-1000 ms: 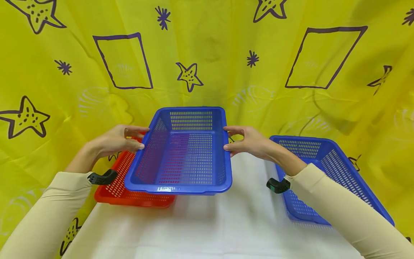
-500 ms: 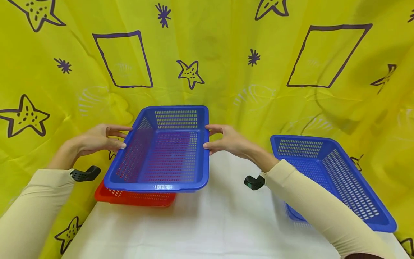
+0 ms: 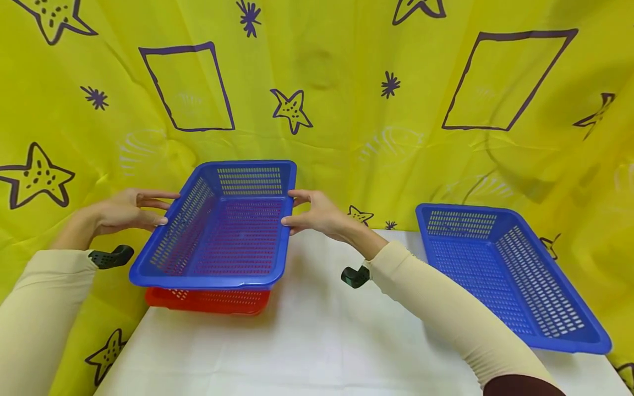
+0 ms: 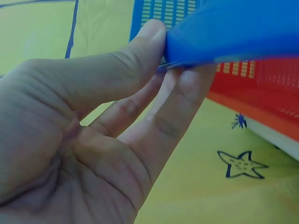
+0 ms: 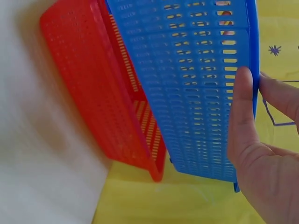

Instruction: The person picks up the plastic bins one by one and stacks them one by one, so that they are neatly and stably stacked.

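A blue plastic basket [image 3: 240,267] with slotted walls is held level over a red basket [image 3: 218,302] at the left of the table. My left hand [image 3: 129,212] pinches its left rim, thumb above and fingers beneath, as the left wrist view shows. On the opposite side my right hand [image 3: 317,214] pinches the right rim, with fingertips against the outer wall [image 5: 201,88]. Through the slots in the floor the red one shows. In the right wrist view the red basket [image 5: 88,79] stands on the white cloth, and a gap separates the two rims.
Another blue basket [image 3: 510,275] stands at the right of the table, partly behind my right forearm. A white cloth [image 3: 317,352] covers the table. Behind hangs a yellow curtain [image 3: 342,66] printed with starfish, and it also runs along the left edge.
Both hands have carried the blue basket leftward, from beside the red basket to over it. Now only the red basket's front edge shows in the head view. The right blue basket stays in place.
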### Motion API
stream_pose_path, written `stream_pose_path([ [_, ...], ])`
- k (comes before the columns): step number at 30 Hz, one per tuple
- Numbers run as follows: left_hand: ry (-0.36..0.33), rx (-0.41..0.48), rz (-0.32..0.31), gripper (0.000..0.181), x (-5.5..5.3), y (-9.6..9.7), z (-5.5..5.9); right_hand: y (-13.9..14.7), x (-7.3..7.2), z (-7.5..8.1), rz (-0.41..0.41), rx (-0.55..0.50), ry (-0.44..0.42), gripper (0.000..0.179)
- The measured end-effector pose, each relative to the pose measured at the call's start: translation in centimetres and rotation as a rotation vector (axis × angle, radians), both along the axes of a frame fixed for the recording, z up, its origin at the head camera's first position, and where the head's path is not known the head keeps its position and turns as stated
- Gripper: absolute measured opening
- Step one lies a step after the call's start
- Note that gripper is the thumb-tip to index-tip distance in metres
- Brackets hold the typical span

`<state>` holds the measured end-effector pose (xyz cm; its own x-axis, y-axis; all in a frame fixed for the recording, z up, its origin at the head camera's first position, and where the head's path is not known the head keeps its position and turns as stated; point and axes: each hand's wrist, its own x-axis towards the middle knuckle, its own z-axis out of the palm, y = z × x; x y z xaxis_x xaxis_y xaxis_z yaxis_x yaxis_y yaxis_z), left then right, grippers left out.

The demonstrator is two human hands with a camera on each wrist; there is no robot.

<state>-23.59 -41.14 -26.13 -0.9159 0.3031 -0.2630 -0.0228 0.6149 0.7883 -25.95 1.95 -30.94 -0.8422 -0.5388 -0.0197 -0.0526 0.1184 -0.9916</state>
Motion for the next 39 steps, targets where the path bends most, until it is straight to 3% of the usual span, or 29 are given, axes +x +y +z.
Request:
stream_pose_path([
  [7, -0.032, 0.021, 0.001, 0.077, -0.4, -1.8, -0.4, -1.7, 0.1, -0.2, 0.008, -0.040, -0.012, 0.082],
  [15, -0.045, 0.029, 0.012, 0.077, -0.9, -2.6, -1.3, -2.7, 0.1, -1.3, -0.012, -0.058, -0.041, 0.082],
  [25, -0.090, 0.040, 0.020, 0.079, -1.1, -2.8, -3.6, -3.1, 0.0, -3.3, -0.019, -0.058, -0.070, 0.083],
  [39, -0.079, 0.055, 0.026, 0.078, -1.0, -3.0, -6.4, -3.5, 0.4, -5.9, -0.032, -0.073, -0.104, 0.084],
])
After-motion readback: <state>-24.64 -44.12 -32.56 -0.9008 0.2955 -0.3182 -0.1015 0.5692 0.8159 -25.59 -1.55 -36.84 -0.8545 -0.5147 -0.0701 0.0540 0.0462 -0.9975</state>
